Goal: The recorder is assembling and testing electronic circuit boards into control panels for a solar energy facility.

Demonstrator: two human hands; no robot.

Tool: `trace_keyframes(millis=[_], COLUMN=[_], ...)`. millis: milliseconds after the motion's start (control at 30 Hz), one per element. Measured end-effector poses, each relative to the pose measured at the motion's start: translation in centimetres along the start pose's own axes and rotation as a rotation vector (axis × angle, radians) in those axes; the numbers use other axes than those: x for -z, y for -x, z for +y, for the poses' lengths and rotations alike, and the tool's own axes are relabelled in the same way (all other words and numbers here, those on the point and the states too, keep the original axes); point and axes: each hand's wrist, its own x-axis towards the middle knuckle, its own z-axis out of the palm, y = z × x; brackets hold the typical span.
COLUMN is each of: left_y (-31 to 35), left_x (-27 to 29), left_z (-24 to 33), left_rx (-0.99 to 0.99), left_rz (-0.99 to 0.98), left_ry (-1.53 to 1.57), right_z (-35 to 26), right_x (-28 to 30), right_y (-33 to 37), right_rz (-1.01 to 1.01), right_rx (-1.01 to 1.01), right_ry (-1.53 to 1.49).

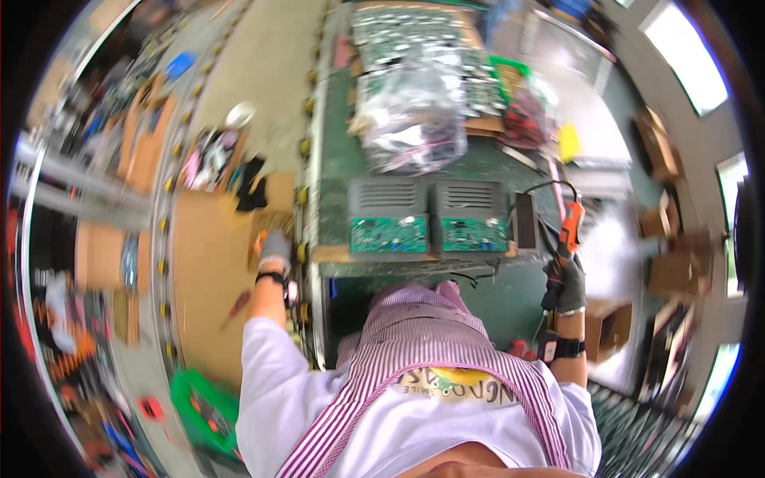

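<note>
My left hand (pixel 276 247), in a grey glove, reaches over a small open cardboard box (pixel 260 239) left of the bench. Its fingers are blurred, and whether they grip anything cannot be made out. At the bench's right edge my right hand (pixel 570 288), also gloved, is closed around a dark handle beside an orange-and-black corded tool (pixel 571 227), which looks like an electric screwdriver. A thin shaft points down below that hand. Between my hands, two grey vented housings (pixel 388 195) (pixel 470 195) lie side by side, each with a green circuit board (pixel 389 235) (pixel 474 235) at its near end.
Stacked circuit boards (pixel 410 32) and a clear plastic bag (pixel 414 111) lie at the back of the green bench (pixel 335 159). A dark block (pixel 525 221) lies right of the housings. Leftward are a roller-edged line, a red-handled screwdriver (pixel 237 305) and a green bin (pixel 195 402).
</note>
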Motion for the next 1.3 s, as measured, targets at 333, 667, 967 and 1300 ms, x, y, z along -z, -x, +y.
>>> trace_keyframes(millis=[333,667,967,1300], left_y=[1.0,2.3,7.7,9.0], left_x=[2.7,4.1,10.3,11.8], left_z=[1.2,2.5,15.5,17.1], left_rx=[-0.013,0.396,-0.134,-0.246], left_rz=[-0.166,-0.278,-0.608,-0.888], left_ry=[0.108,1.208,1.419,1.457], right_z=[-5.3,-9.2,-10.7,-11.0], right_x=[1.9,-0.7,-4.3,-6.3], right_y=[13.2,21.0,21.3,21.5], right_rz=[0.163,0.556,-0.062,0.205], right_rx=[0.416,1.115,0.963,1.233], right_ry=[-0.641,-0.640,-0.958,-0.194])
